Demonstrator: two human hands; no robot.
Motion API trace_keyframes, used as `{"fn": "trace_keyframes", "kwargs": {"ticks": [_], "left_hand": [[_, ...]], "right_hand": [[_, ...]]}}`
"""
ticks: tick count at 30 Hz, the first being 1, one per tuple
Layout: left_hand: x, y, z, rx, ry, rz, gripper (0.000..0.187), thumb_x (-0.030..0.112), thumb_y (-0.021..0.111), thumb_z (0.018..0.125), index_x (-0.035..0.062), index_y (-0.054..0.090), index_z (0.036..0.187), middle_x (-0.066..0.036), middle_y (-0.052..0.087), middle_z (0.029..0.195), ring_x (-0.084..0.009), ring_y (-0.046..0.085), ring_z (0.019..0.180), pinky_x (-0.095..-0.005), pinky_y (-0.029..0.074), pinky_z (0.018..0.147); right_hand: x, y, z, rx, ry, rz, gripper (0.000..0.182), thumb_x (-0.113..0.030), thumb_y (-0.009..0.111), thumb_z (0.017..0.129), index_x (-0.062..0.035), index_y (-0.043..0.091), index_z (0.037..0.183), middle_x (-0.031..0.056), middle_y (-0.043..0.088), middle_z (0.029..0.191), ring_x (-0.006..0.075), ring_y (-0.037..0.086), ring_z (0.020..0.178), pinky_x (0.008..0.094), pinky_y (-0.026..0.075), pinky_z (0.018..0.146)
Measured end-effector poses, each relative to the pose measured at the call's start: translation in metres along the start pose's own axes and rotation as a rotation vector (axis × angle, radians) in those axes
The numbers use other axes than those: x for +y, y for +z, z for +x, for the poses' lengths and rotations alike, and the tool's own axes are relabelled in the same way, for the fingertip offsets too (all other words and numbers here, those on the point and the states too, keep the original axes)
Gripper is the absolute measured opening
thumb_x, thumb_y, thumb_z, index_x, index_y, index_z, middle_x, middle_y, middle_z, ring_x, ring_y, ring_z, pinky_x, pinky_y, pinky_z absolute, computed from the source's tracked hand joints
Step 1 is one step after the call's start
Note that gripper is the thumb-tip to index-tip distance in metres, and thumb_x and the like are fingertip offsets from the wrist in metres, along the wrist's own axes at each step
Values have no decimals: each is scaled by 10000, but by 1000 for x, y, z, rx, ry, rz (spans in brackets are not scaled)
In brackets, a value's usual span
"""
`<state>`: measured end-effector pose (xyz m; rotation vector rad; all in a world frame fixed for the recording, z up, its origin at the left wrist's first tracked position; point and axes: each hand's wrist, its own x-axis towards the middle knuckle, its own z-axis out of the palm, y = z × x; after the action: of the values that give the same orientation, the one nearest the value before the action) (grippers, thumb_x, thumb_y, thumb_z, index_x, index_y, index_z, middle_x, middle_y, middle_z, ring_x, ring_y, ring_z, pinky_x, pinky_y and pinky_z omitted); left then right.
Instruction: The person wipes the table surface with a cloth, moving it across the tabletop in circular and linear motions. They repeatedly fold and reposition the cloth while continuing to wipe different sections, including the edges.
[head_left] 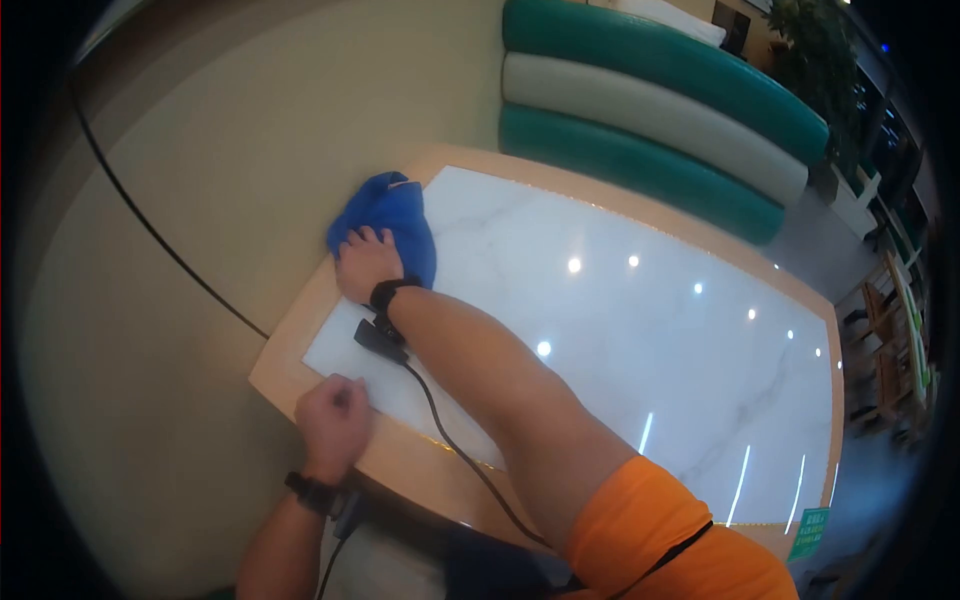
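Note:
My right hand (pixel 368 264) presses down on a blue cloth (pixel 385 207), which is bunched at the table's far left edge beside the wall. Its fingers are bent over the cloth, and the arm reaches across the tabletop. Over the near left corner of the table (pixel 640 300), my left hand (pixel 333 418) is curled into a loose fist, with nothing visible in it. Each wrist wears a black strap; a black device (pixel 378 341) with a cable hangs at the right wrist. The table has a glossy white marbled top and a pale wood border.
A beige wall (pixel 230 180) borders the table on the left, with a black cable (pixel 165 240) running down it. Behind the table stands a green and cream padded bench (pixel 650 115). A green sticker (pixel 808 533) is on the right corner. Wooden chairs (pixel 880 385) stand farther right.

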<state>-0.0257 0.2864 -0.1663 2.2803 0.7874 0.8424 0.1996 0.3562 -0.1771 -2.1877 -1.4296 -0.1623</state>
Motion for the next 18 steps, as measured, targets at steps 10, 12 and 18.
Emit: {"fn": "trace_keyframes", "kwargs": {"ticks": [10,12,18], "left_hand": [[3,3,-2,37,67,107,272,168,672,923,-24,619,739,-144,619,615,-240,593,550,-379,477,585],[6,3,-3,53,85,140,274,173,671,924,-26,618,743,-150,623,621,-256,600,556,-388,477,587],[9,5,-7,95,103,217,263,181,666,920,-20,616,758,-180,631,668,-324,612,612,-423,479,622]], "right_hand": [[184,-122,-122,62,328,-202,408,-246,439,973,-18,677,1214,184,533,1456,330,432,1413,497,310,1171],[235,-181,-183,90,454,-269,395,-258,444,979,-21,694,1173,174,605,1367,326,506,1336,481,363,1130],[399,-322,-433,285,632,-716,303,-195,482,932,-30,718,1027,181,699,1099,354,637,1078,476,493,954]]}}
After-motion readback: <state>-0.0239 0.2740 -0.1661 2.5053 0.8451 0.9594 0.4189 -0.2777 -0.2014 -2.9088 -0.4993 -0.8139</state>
